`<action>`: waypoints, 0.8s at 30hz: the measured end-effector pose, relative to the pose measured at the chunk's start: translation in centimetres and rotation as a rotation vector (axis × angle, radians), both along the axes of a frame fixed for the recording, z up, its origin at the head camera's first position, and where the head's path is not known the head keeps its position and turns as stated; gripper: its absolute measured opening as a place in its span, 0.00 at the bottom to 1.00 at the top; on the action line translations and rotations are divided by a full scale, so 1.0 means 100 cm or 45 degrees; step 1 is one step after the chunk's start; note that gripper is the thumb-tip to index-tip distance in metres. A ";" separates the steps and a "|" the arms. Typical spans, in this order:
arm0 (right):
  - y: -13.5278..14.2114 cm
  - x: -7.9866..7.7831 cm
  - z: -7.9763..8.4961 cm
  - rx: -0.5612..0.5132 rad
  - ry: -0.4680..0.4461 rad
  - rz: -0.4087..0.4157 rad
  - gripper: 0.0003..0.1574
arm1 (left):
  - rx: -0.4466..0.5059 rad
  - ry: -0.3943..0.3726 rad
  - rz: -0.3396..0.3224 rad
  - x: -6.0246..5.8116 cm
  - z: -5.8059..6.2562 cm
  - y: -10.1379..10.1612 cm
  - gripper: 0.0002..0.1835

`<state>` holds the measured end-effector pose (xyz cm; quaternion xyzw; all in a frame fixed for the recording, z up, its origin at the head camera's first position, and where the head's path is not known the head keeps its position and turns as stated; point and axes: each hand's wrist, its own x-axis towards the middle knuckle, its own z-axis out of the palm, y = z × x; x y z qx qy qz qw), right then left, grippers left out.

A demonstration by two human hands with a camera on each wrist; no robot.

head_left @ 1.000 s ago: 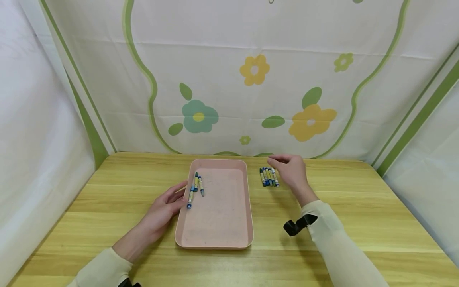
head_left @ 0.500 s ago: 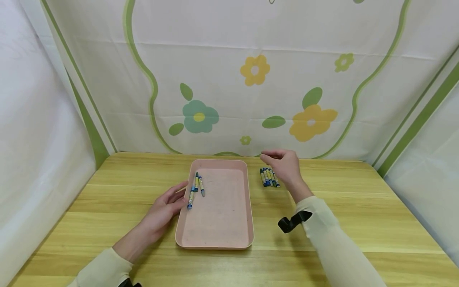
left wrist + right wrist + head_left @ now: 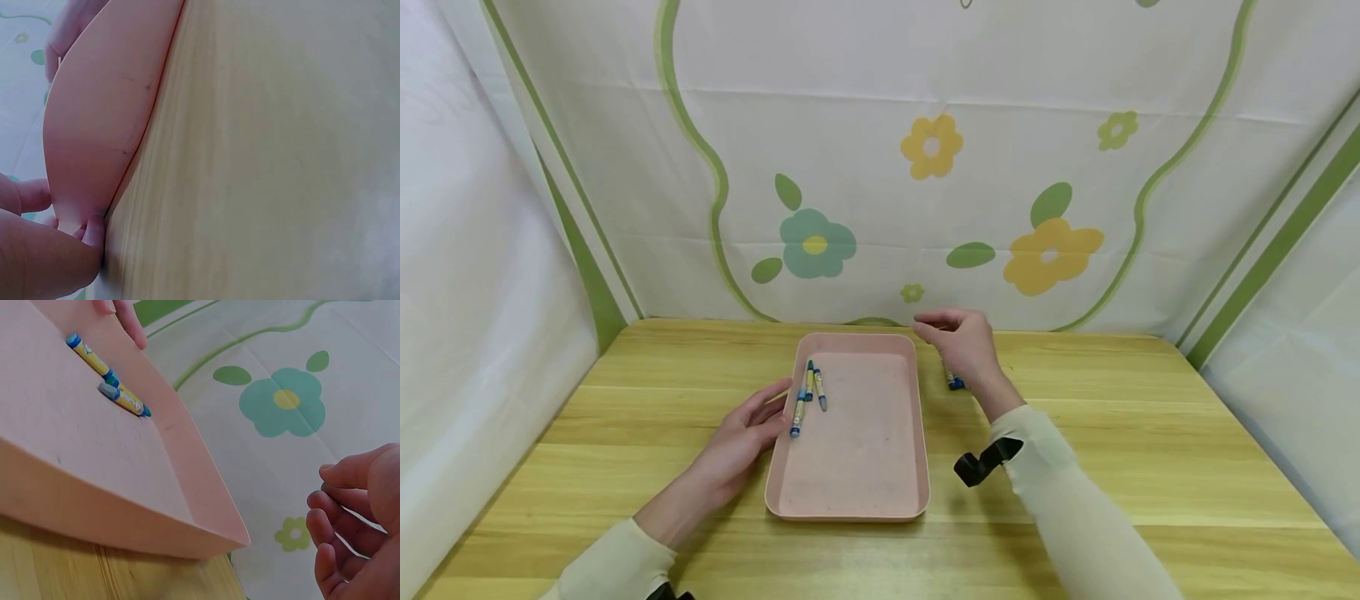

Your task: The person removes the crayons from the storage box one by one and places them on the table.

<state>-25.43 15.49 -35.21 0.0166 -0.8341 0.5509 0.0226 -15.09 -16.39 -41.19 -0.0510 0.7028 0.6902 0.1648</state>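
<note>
A pink rectangular tray (image 3: 880,450) lies on the table, also seen as a tray wall (image 3: 106,503) in the right wrist view. My left hand (image 3: 741,442) holds its left rim, thumb at the edge and fingers along the outer side. Three crayons (image 3: 797,421) with yellow wrappers lie inside by the left wall, touching or close together. Above the table, just beyond the tray's far right corner, hovers my right hand (image 3: 962,346); its fingers (image 3: 337,519) are loosely curled with no crayon visible between them. Beneath it, a row of crayons (image 3: 954,382) is mostly hidden.
The wooden table (image 3: 1075,467) reaches back to a white cloth backdrop (image 3: 865,167) printed with flowers. White cloth also hangs at both sides. A black wrist mount (image 3: 988,461) sits on the right sleeve.
My right hand has moved left from over the row of crayons toward the tray's far right corner, and now covers most of that row. The left hand and tray have stayed put.
</note>
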 end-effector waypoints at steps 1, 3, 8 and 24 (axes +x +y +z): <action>-0.002 0.000 0.000 0.002 0.002 0.003 0.16 | 0.002 -0.004 0.000 0.000 0.000 0.000 0.34; -0.008 0.000 -0.001 0.001 -0.001 0.011 0.16 | 0.004 -0.009 0.000 0.000 0.000 0.000 0.34; -0.020 -0.001 -0.002 -0.036 -0.009 0.042 0.15 | 0.007 -0.012 -0.003 0.000 -0.001 -0.001 0.34; -0.063 0.002 -0.007 -0.032 -0.010 0.099 0.11 | 0.015 -0.003 -0.004 -0.001 -0.001 -0.001 0.34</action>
